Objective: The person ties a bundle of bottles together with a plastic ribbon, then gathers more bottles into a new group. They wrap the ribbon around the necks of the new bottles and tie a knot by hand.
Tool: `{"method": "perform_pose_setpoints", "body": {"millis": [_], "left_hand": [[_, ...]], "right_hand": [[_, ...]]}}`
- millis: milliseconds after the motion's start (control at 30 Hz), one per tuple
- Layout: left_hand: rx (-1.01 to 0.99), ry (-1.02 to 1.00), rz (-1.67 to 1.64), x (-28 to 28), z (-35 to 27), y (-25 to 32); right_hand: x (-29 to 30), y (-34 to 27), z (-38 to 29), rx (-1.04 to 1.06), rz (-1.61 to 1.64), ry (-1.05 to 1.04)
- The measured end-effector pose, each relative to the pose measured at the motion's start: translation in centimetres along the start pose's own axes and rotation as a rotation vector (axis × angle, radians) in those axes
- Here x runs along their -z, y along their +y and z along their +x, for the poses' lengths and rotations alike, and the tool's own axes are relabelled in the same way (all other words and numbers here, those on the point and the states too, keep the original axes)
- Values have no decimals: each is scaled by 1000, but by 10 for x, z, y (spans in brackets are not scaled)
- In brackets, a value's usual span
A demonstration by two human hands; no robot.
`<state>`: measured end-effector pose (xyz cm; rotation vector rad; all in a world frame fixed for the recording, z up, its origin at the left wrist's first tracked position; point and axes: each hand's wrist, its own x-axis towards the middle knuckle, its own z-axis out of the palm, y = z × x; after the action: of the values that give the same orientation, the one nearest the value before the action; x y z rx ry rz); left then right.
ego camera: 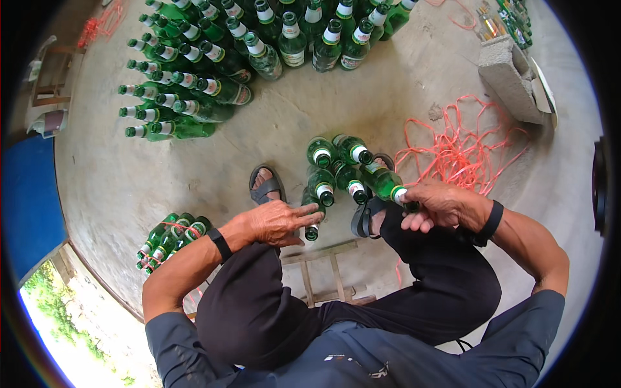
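Several green glass bottles stand in a small cluster between my feet, among them one at the back left and one at the middle right. My right hand grips the neck of a green glass bottle at the cluster's right side. The fingers of my left hand reach over the neck of the cluster's nearest bottle; whether they press on it I cannot tell. A bundle of green bottles tied with red plastic twine lies on the floor beyond my left forearm.
Many green bottles stand on the concrete floor ahead. Tangled red plastic twine lies at the right, near a hollow concrete block. A wooden frame is between my legs. More bottles are at the far right, a blue panel at the left.
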<state>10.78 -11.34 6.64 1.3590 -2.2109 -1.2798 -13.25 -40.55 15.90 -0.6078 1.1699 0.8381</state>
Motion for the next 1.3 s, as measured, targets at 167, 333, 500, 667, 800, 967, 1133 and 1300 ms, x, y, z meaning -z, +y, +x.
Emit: {"method": "perform_pose_setpoints", "body": {"millis": [167, 333, 500, 667, 800, 967, 1133, 1300], "left_hand": [[99, 33, 147, 9, -25, -1], [342, 304, 59, 14, -68, 7], [711, 1121, -484, 33, -124, 20], [657, 1481, -690, 86, -160, 123], [586, 1548, -566, 90, -170, 208], [349, 1494, -668, 62, -156, 295], [254, 1284, -903, 28, -123, 329], [299, 1083, -1088, -11, -96, 315]], "right_hand": [[-2, 10, -21, 31, -31, 114], [-19, 27, -42, 112, -55, 153], [-30, 45, -39, 144, -45, 158], [-50, 74, -28, 187, 12, 223], [-64, 92, -12, 265, 35, 150], [-74, 98, -23, 278, -95, 171], [-88, 101, -55, 378, -201, 263], [-99, 107, -91, 392, -251, 334]]}}
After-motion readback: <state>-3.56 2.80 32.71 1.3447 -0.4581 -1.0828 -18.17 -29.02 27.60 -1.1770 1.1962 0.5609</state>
